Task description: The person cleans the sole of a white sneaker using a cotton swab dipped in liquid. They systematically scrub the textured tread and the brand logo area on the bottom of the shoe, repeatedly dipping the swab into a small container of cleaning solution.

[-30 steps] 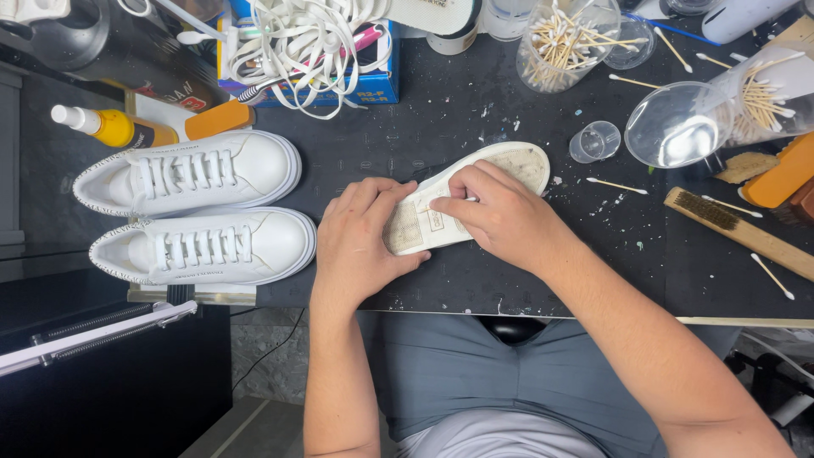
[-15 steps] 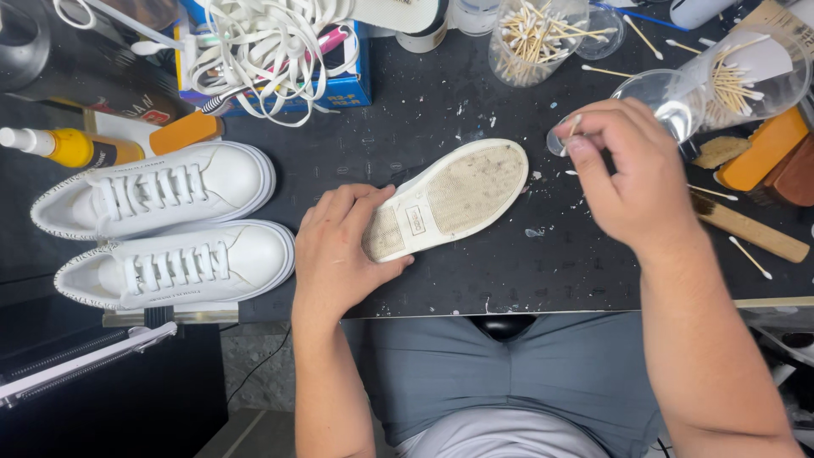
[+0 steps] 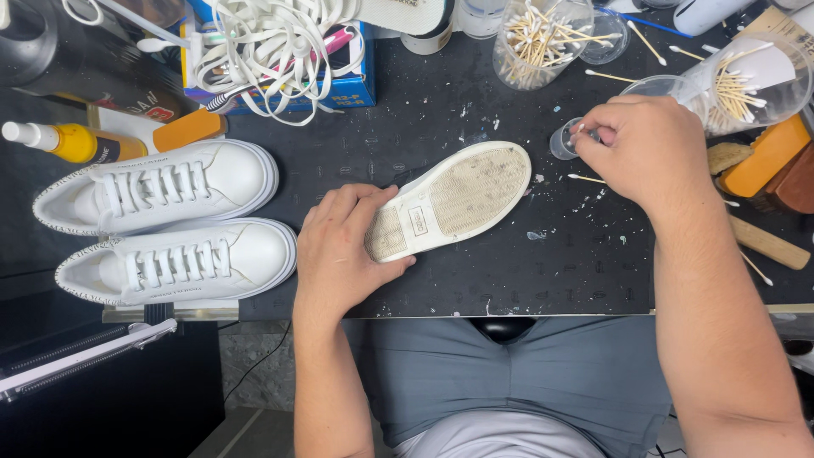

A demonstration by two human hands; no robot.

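Observation:
A white sneaker (image 3: 462, 197) lies sole-up on the dark work table (image 3: 475, 280), its worn, dirty sole facing me. My left hand (image 3: 339, 250) rests on its heel end and holds it down. My right hand (image 3: 640, 148) is up at the right, fingers pinched on a small stick-like thing at a small clear cup (image 3: 564, 140); what it pinches is mostly hidden by the fingers.
Two white laced sneakers (image 3: 161, 225) sit side by side at the left. Behind them are a yellow spray bottle (image 3: 64, 140) and a blue box with loose white laces (image 3: 280, 42). Clear jars of cotton swabs (image 3: 543, 34) and brushes (image 3: 763, 161) stand at the back right.
My right hand left the sneaker's sole and moved up and right to the small clear cup. My left hand stayed on the heel.

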